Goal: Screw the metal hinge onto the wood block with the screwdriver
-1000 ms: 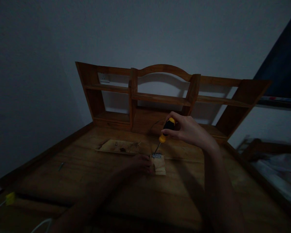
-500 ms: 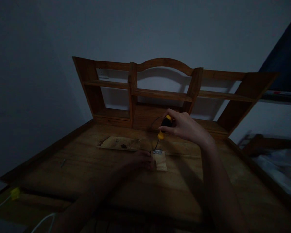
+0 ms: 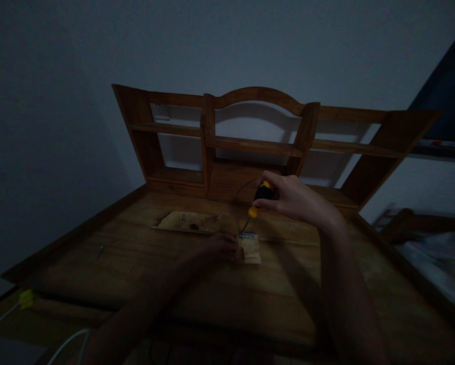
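Observation:
My right hand is closed around the yellow-and-black handle of a screwdriver. The tool leans, its tip down at the left end of a small metal hinge. That hinge lies along the back edge of a small pale wood block on the desk. With its fingers against the block's left side, my left hand grips it; the thumb is hard to see in the dim light. A longer pale wood strip with a dark knot lies behind my left hand.
A wooden shelf unit stands along the back of the desk, against the wall. A small metal object lies at the left. Near the front left corner are a yellow item and a white cable.
The view has shifted slightly. My right hand has turned a little on the screwdriver, whose tip stays at the hinge. My left hand remains at the block.

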`<action>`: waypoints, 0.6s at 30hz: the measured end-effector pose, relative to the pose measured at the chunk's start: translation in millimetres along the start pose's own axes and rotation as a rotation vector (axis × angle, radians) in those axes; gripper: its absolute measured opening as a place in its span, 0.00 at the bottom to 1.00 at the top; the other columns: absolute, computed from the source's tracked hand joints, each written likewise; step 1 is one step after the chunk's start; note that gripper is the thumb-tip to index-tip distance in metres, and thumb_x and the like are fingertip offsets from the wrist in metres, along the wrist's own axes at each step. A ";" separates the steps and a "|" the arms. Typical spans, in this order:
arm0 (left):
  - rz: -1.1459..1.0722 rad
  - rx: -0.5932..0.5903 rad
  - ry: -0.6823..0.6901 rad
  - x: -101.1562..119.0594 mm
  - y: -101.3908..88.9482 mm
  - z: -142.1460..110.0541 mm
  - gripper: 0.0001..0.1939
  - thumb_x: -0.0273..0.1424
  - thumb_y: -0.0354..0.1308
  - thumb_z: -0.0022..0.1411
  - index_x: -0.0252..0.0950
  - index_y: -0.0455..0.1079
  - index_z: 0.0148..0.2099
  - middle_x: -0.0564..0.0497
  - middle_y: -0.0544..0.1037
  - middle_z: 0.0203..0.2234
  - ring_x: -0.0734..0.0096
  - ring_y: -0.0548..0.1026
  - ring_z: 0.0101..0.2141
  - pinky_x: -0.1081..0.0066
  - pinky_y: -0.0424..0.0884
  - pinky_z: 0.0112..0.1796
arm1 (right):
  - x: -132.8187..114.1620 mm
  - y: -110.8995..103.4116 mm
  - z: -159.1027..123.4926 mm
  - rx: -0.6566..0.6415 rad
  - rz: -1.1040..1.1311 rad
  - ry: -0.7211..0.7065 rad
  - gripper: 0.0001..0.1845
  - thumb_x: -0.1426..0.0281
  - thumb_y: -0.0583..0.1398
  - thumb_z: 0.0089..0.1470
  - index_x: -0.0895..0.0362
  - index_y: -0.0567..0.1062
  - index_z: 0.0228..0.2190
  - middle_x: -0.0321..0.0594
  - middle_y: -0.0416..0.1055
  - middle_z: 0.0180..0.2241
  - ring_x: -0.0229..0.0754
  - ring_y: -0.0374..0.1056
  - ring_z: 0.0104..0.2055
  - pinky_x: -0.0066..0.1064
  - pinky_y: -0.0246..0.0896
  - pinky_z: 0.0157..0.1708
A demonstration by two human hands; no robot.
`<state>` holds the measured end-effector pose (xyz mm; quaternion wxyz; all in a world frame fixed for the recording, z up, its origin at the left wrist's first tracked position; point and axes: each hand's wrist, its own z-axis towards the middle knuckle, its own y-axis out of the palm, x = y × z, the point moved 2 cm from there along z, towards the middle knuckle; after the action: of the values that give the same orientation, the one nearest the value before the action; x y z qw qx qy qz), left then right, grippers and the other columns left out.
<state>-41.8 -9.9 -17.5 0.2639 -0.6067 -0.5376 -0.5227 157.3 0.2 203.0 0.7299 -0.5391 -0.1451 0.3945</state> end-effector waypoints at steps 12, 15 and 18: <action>-0.050 0.047 -0.007 -2.6 -1.1 2.9 0.11 0.27 0.70 0.47 0.30 0.71 0.33 0.49 0.76 0.27 0.72 0.74 0.25 0.71 0.71 0.30 | -1.7 -0.2 -3.1 -0.065 0.006 -0.026 0.17 0.61 0.64 0.52 0.51 0.70 0.43 0.36 0.74 0.35 0.42 0.69 0.36 0.29 0.56 0.32; -0.044 0.055 0.005 -6.5 -4.5 5.2 0.14 0.29 0.71 0.47 0.30 0.71 0.34 0.50 0.76 0.27 0.71 0.74 0.25 0.71 0.70 0.29 | -4.3 4.4 -1.0 -0.024 -0.066 -0.004 0.19 0.55 0.63 0.52 0.53 0.70 0.40 0.37 0.73 0.32 0.42 0.68 0.32 0.29 0.54 0.30; -0.057 0.038 0.015 -8.3 -5.5 5.7 0.13 0.29 0.71 0.48 0.30 0.71 0.34 0.50 0.75 0.25 0.72 0.74 0.25 0.72 0.70 0.29 | -9.2 9.8 2.3 0.063 -0.175 0.048 0.19 0.51 0.58 0.55 0.55 0.69 0.37 0.39 0.71 0.28 0.44 0.68 0.31 0.30 0.52 0.28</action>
<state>-43.8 -6.4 -28.3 0.2643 -0.5820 -0.5626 -0.5243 145.7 -3.9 197.0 0.7813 -0.5105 -0.1614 0.3206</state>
